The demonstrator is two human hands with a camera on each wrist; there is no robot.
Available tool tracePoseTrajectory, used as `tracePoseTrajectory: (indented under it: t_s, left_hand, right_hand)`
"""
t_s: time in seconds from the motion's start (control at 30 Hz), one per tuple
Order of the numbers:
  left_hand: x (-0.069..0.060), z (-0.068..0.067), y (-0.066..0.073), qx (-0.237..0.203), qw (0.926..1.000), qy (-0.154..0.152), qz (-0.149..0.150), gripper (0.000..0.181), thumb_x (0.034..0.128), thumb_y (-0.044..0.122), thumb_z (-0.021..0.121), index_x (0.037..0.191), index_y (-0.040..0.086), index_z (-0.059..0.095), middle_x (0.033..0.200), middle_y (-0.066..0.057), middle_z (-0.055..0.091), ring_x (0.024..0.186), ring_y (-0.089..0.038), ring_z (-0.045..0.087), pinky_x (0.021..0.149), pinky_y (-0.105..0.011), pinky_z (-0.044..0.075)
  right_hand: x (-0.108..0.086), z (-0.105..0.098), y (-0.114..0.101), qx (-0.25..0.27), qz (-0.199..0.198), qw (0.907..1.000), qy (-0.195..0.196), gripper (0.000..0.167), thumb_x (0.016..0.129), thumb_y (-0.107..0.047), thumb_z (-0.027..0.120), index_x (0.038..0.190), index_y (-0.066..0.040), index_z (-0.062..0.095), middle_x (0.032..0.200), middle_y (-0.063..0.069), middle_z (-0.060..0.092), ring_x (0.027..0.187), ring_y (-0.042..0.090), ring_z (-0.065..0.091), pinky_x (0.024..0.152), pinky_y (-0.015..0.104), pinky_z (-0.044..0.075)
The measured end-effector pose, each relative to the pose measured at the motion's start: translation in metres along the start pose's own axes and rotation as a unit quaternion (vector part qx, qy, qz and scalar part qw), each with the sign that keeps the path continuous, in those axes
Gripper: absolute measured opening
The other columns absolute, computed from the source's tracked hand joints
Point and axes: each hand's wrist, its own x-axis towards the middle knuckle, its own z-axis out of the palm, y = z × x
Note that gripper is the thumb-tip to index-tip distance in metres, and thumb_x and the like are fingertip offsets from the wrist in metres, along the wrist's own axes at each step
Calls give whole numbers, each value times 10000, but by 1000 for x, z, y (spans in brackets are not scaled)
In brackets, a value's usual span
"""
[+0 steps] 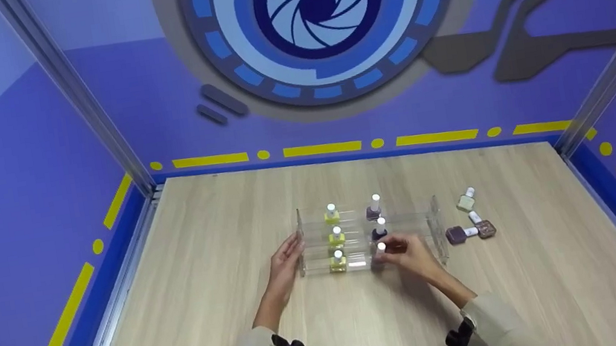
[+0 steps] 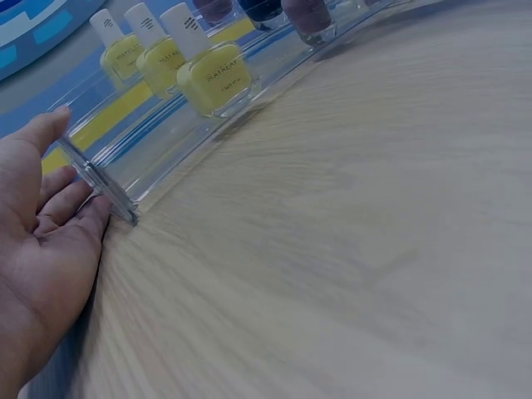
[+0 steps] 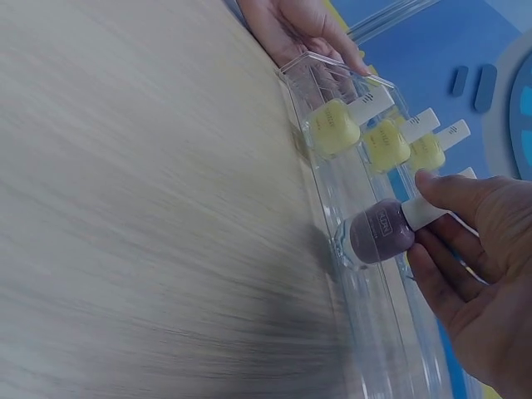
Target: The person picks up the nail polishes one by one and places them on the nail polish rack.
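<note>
A clear tiered rack point(image 1: 407, 222) stands on the table. Three yellow bottles, the front one point(image 2: 218, 76) nearest the table edge, form a column toward its left end. To their right, two darker bottles stand on the back and middle tiers. At the front tier the right hand point(image 1: 412, 254) pinches the white cap of a mauve bottle point(image 3: 382, 233) between thumb and fingers; the bottle is at the tier's front lip. The left hand point(image 1: 287, 264) holds the rack's left end panel point(image 2: 100, 183), thumb on its upper edge, fingers against its outer side.
Right of the rack lie several loose bottles: a pale one point(image 1: 465, 202), a dark purple one point(image 1: 456, 235) and a glittery brown one point(image 1: 485, 229). Blue printed walls and metal posts point(image 1: 92, 117) border the wooden table point(image 1: 331, 328).
</note>
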Motion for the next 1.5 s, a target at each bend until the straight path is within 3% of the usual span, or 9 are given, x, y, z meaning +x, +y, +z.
tracePoseTrajectory:
  t_s: [0.2, 0.37, 0.57, 0.73, 0.97, 1.17, 1.27, 1.37, 1.5]
  left_hand:
    - [2, 2, 0, -44, 10000, -30, 42, 625, 1035, 328, 615, 1554, 54, 399, 1587, -179, 449, 1503, -310, 400, 1279, -440, 309]
    - [2, 1, 1, -50, 10000, -42, 49, 624, 1028, 339, 625, 1547, 63, 414, 1579, -171, 464, 1493, -295, 419, 1271, -436, 324]
    - [2, 2, 0, -10, 10000, -54, 46, 619, 1030, 341, 622, 1546, 65, 418, 1577, -171, 467, 1489, -296, 427, 1268, -441, 330]
    - [3, 1, -1, -12, 10000, 37, 0, 610, 1031, 332, 622, 1544, 69, 423, 1582, -159, 466, 1494, -294, 420, 1270, -428, 327]
    - [4, -1, -2, 57, 9999, 124, -29, 633, 1008, 375, 650, 1540, 100, 442, 1582, -130, 474, 1499, -278, 416, 1276, -411, 319]
    - [2, -1, -1, 45, 10000, 47, 23, 637, 1017, 367, 638, 1549, 89, 424, 1593, -145, 453, 1506, -290, 401, 1281, -435, 304]
    - [1, -1, 0, 54, 10000, 32, 31, 639, 1013, 376, 641, 1546, 92, 429, 1592, -142, 455, 1503, -291, 404, 1279, -443, 307]
    - [2, -1, 0, 23, 10000, 6, 14, 632, 1013, 372, 643, 1543, 99, 434, 1592, -132, 458, 1503, -282, 406, 1279, -434, 309]
    - [1, -4, -1, 60, 10000, -53, 4, 618, 1026, 357, 624, 1546, 89, 426, 1598, -138, 449, 1510, -286, 396, 1282, -436, 304]
  right_hand:
    - [-2, -8, -5, 269, -170, 9990, -301, 329, 842, 18, 790, 1130, 134, 682, 1120, 332, 706, 1011, 406, 725, 935, 459, 620]
    - [-5, -22, -13, 182, -184, 9993, -267, 297, 874, 8, 764, 1136, 121, 684, 1123, 304, 717, 1020, 407, 722, 927, 383, 625]
    - [-8, -46, -19, -356, -56, 9987, 350, 258, 855, 66, 756, 1111, 71, 718, 1060, 251, 747, 931, 238, 733, 839, 218, 599]
    - [-3, -72, -18, -202, -31, 9949, 984, 187, 856, 105, 738, 1041, 81, 737, 978, 253, 752, 797, 13, 677, 735, 117, 570]
    - [3, -121, -6, -118, 475, 9885, 1431, 218, 957, -39, 700, 1119, 106, 712, 990, 238, 763, 762, -28, 694, 659, 137, 590]
    - [7, -155, 15, -17, 1228, 9730, 1953, 287, 994, -81, 659, 1198, 119, 680, 888, -65, 787, 759, -35, 705, 694, 140, 597]
    - [7, -163, 28, -212, 1423, 9613, 2349, 266, 983, -64, 662, 1176, 116, 694, 842, -112, 765, 723, -84, 653, 671, 101, 562]
    - [3, -166, 41, -674, 1678, 9472, 2649, 257, 979, -81, 663, 1167, 89, 711, 926, 12, 790, 739, -106, 607, 663, 58, 499]
    - [-5, -161, 60, -1143, 2187, 9306, 2705, 301, 991, -115, 630, 1226, 63, 689, 1201, 228, 720, 984, 108, 658, 751, 94, 436]
